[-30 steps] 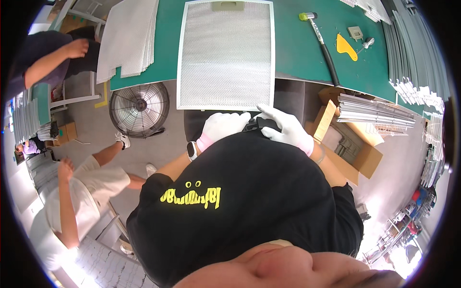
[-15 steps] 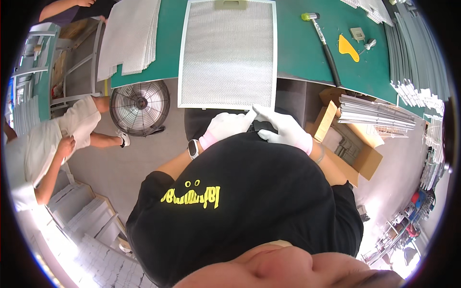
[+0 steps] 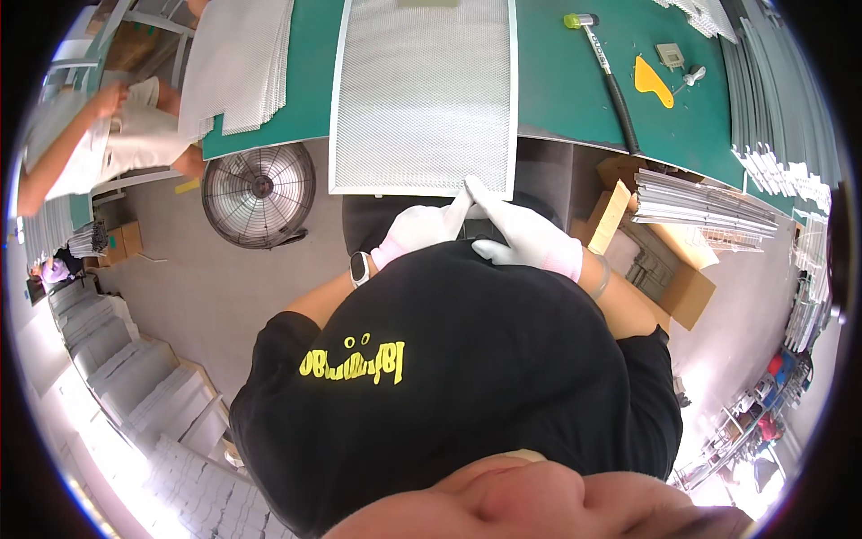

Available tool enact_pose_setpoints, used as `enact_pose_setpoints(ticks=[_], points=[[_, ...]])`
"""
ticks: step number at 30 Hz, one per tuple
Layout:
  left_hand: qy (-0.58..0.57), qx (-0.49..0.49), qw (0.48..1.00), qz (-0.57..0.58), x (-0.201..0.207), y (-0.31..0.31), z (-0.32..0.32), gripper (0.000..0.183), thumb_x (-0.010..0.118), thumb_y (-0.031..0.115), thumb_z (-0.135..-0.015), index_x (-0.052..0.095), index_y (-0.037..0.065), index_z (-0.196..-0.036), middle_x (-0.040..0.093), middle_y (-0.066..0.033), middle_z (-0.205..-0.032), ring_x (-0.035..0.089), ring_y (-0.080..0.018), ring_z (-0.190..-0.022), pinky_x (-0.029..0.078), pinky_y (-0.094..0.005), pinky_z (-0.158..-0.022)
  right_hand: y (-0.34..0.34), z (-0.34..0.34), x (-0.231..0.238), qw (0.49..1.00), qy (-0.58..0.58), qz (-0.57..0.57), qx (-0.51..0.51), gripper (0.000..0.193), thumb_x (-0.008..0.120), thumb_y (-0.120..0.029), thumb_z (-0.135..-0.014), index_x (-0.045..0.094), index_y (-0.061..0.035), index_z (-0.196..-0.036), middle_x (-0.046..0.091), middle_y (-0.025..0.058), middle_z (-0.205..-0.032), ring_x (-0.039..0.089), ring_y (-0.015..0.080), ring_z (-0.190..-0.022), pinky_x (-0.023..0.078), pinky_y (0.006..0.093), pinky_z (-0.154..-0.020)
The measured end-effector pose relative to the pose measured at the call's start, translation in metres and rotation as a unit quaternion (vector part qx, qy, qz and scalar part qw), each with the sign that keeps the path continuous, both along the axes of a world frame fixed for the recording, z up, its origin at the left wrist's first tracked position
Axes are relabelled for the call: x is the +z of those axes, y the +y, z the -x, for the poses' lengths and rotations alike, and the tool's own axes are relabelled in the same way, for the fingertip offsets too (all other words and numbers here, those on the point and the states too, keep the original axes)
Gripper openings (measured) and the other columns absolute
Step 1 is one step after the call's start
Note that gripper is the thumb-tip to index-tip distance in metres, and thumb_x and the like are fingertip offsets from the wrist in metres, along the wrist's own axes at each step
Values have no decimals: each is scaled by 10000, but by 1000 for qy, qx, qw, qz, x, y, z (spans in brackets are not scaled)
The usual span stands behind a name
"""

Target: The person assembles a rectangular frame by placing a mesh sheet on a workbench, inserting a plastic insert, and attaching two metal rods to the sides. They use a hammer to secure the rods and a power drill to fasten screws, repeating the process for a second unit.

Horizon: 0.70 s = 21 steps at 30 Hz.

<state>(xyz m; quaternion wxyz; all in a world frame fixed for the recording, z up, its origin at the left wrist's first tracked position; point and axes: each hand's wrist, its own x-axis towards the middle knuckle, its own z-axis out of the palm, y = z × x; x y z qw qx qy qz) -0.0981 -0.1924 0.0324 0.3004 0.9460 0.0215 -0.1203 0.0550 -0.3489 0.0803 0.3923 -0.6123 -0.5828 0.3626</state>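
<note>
A mesh filter panel point(image 3: 424, 99) in a thin white frame lies on the green table, its near edge overhanging toward me. A beige tab point(image 3: 427, 3) shows at its far end, cut off by the picture. My left hand point(image 3: 417, 226), white-gloved, is just under the near edge with its fingers stretched to the right. My right hand point(image 3: 521, 235), gloved too, points its index finger up to the frame's near edge, its thumb apart. The fingertips of both hands meet there. Neither hand visibly grips anything; some left fingers are partly hidden.
A black-handled mallet point(image 3: 611, 85), a yellow scraper point(image 3: 653, 83) and a small grey box point(image 3: 670, 56) lie on the table's right. Mesh sheets point(image 3: 235, 67) are stacked left. Below stand a fan point(image 3: 260, 193) and an open carton point(image 3: 687, 292) beside metal strips point(image 3: 700, 211). Another person point(image 3: 135, 135) is at far left.
The person at the left has moved farther back. My hands are still at the panel's near edge, the fingers straighter. The table and panel sit slightly higher in view.
</note>
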Motion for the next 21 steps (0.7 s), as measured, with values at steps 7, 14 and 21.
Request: enact_pose_setpoints(ticks=[7, 14, 21], points=[[31, -50, 992, 108, -14, 20, 8, 493, 576, 256, -980, 466, 119, -1440, 665, -180, -1024, 692, -315, -871, 552, -403, -746, -20, -1, -15, 994, 45, 95, -13, 769, 729, -41, -840, 357, -21, -1513, 645, 174, -1161, 645, 305, -1056, 521, 371, -952], [56, 38, 916, 396, -48, 43, 51, 349, 630, 165, -948, 649, 84, -1287, 682, -71, -1085, 619, -199, -976, 509, -330, -904, -55, -8, -30, 981, 108, 144, -72, 496, 665, -53, -909, 543, -37, -1389, 676, 135, -1095, 654, 247, -957, 521, 342, -881], [40, -100, 985, 133, -28, 58, 30, 197, 597, 209, -932, 702, 123, -1075, 701, -108, -966, 682, -299, -948, 549, -389, -820, -63, -19, -32, 979, 3, 194, -55, 378, 635, -94, -917, 614, -50, -1292, 676, 147, -1059, 671, 287, -946, 533, 377, -863]])
